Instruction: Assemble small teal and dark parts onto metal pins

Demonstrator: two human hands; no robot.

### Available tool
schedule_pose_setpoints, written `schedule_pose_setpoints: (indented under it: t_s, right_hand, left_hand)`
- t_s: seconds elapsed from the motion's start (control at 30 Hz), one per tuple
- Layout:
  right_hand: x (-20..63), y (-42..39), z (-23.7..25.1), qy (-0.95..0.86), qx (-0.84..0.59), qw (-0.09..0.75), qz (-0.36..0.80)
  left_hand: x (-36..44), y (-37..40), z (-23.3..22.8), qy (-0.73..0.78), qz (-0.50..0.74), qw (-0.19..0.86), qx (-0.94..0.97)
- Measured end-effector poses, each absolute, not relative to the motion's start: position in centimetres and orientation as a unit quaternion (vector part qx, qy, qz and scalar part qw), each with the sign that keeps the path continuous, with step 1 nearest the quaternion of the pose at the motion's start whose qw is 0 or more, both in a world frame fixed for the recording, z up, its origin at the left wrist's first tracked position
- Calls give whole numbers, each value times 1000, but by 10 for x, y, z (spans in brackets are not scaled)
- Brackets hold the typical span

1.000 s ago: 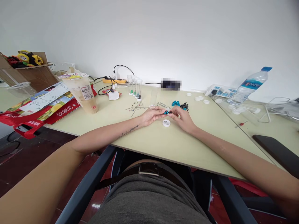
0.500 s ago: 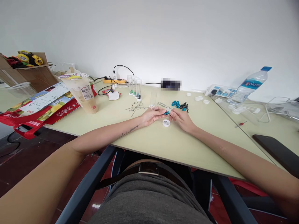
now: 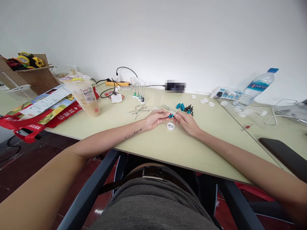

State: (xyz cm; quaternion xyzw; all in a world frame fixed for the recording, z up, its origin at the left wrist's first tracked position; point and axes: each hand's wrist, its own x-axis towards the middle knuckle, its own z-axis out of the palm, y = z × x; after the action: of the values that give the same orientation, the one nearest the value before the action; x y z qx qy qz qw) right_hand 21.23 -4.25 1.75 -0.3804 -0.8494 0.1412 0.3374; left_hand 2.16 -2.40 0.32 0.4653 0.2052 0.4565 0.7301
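Observation:
My left hand (image 3: 157, 119) is closed around a small blue plastic piece (image 3: 171, 116), which shows between its fingertips and those of my right hand. Thumb and finger of my right hand (image 3: 187, 122) pinch at the piece's right side; what they hold there is too small to name. Just below both hands lies a white round cap (image 3: 170, 126) with tiny dark bits inside. Thin metal rods (image 3: 141, 109) are scattered left of my left hand. Beyond my right hand sit loose blue pieces (image 3: 180, 106) and black screw-like pieces (image 3: 189, 108).
Clear tubes (image 3: 138, 89) with white bases stand at the back. A drink cup (image 3: 82, 95) and a red bag (image 3: 62, 110) are on the left. To the right are white caps (image 3: 204, 101), a power strip (image 3: 225, 93), a water bottle (image 3: 259, 86) and a dark phone (image 3: 283, 155).
My right fingertips have shifted very slightly against the blue piece. Otherwise both hands and the things on the table look the same.

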Motion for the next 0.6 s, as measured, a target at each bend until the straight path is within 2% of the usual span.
schedule_pose_setpoints:
  t_s: [0.2, 0.47, 0.6]
  right_hand:
    - [211, -41, 14, -839, -381, 376, 96]
    - [213, -42, 17, -853, -379, 335, 128]
    - [211, -42, 16, -841, -383, 366, 107]
  left_hand:
    - [21, -19, -1, 213, 470, 724, 457]
    - [22, -23, 2, 205, 456, 731, 464]
    - [22, -20, 0, 206, 471, 724, 460]
